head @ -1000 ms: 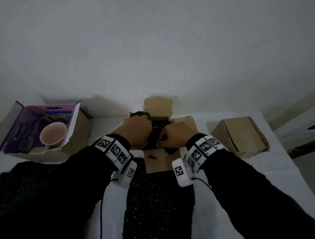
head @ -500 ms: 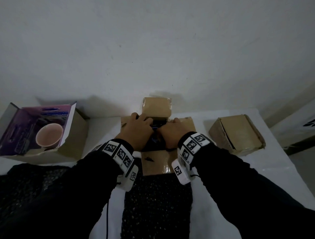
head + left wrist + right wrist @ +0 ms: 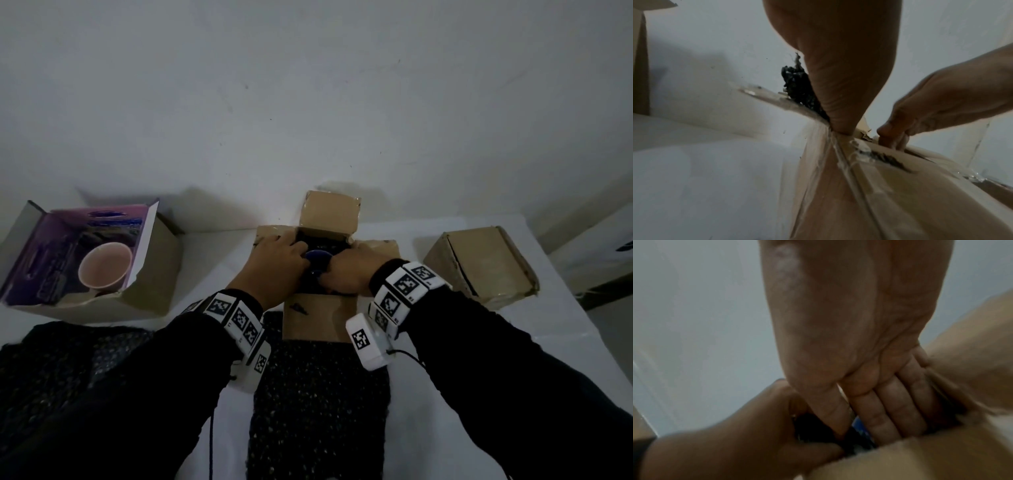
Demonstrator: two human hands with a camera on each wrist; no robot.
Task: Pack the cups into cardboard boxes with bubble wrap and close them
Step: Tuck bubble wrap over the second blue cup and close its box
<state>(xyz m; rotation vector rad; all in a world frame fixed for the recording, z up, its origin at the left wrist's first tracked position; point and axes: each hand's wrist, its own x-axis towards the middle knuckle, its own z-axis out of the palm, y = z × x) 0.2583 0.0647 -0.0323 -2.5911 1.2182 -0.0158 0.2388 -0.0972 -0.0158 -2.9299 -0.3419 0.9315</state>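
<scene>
Blue cup: seated in the open middle box at the counter's far edge, both hands' grip (left hand, right hand) tucking dark wrap, flaps unclosed; right-edge box shut; pink cup unpacked.

The left hand is seen from beneath, its heel pressed down against the edge of a cardboard box. Clear tape is stuck along the box's seam, torn and crumpled near the top. Dark bubble wrap is seen bunched behind the palm. The right hand is reached into the box from the right, fingers curled downward. A white tabletop lies to the left.
</scene>
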